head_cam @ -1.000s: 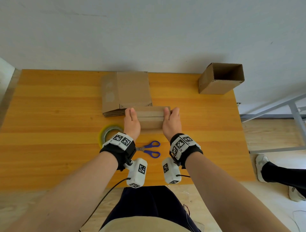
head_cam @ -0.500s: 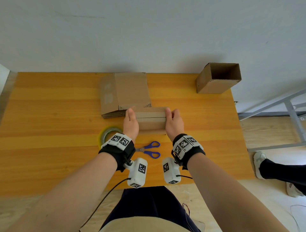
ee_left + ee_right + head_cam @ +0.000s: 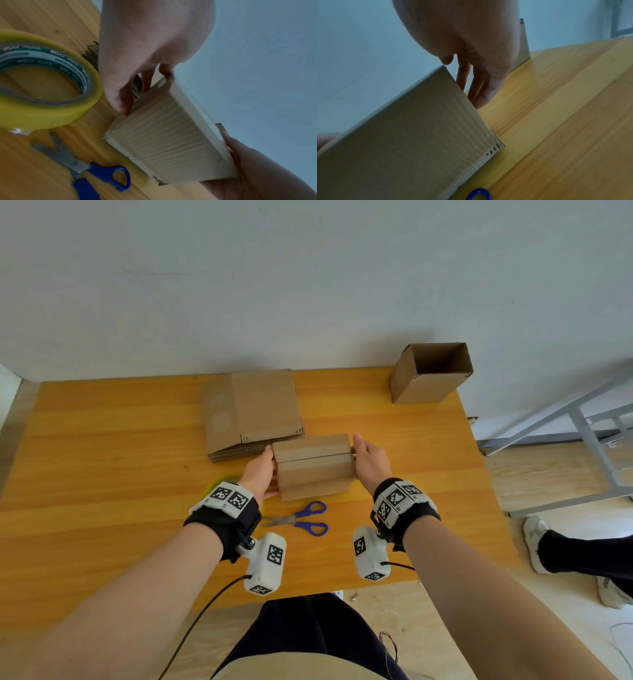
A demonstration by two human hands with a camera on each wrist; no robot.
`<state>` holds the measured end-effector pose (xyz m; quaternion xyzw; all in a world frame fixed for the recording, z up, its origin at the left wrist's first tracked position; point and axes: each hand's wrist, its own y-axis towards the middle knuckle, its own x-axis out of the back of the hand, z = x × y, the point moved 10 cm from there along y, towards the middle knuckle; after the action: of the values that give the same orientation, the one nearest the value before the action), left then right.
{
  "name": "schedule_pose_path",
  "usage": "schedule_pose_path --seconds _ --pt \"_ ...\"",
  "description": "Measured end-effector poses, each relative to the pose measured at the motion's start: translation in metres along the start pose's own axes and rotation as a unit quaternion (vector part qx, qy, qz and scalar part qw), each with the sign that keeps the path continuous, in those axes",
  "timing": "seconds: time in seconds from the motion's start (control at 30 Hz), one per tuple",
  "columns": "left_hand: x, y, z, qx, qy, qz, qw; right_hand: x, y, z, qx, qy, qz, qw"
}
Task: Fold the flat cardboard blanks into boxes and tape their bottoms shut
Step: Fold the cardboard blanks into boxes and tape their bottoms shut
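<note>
A folded cardboard box (image 3: 313, 465) sits between my two hands near the table's middle, closed flaps up, with a strip of clear tape along the top seam. My left hand (image 3: 262, 474) lies flat against its left end, fingers straight down the end and thumb at the top corner (image 3: 164, 69). My right hand (image 3: 368, 460) presses the right end the same way, fingers straight (image 3: 477, 86). The box (image 3: 171, 146) is tilted, its near lower edge by the table. A stack of flat blanks (image 3: 253, 409) lies just behind it.
A roll of yellow-tinted tape (image 3: 48, 81) lies left of the box, mostly hidden under my left wrist in the head view. Blue-handled scissors (image 3: 301, 519) lie in front of the box. A finished open box (image 3: 430, 374) stands at the table's far right corner (image 3: 455, 405).
The box has come up and tipped between my palms, showing more of its front face. Both hands stayed on its ends. The head camera has tilted up.
</note>
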<state>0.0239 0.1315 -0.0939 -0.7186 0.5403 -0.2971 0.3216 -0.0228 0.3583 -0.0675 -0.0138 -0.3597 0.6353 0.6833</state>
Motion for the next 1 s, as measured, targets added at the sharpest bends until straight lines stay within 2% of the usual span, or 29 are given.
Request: schedule_pose_path --seconds 0.13,0.27,0.37,0.53,0.77,0.9,1.0 --pt "-0.01 -0.008 0.0 -0.003 -0.03 0.044 0.999 0.017 -0.008 -0.013 -0.046 0.063 -0.001 0.997" --pt "-0.029 -0.021 -0.01 -0.036 -0.004 0.076 0.996 0.036 -0.019 -0.018 -0.066 0.113 0.008 0.991" --pt "-0.04 -0.024 -0.018 -0.054 0.01 0.094 0.994 0.05 -0.028 -0.015 -0.06 0.176 0.019 0.982" --pt "-0.057 -0.026 -0.033 -0.079 0.025 0.14 0.987 0.067 -0.033 -0.014 -0.039 0.193 0.027 0.98" --pt "-0.092 -0.025 -0.053 -0.102 0.025 0.198 0.975 0.091 -0.03 -0.022 -0.037 0.239 -0.019 0.97" --pt "-0.118 -0.025 -0.06 -0.101 0.013 0.211 0.972 0.108 -0.019 -0.026 -0.036 0.263 -0.028 0.964" --pt "-0.139 -0.022 -0.067 -0.104 0.001 0.193 0.976 0.127 -0.007 -0.029 -0.039 0.273 -0.034 0.961"
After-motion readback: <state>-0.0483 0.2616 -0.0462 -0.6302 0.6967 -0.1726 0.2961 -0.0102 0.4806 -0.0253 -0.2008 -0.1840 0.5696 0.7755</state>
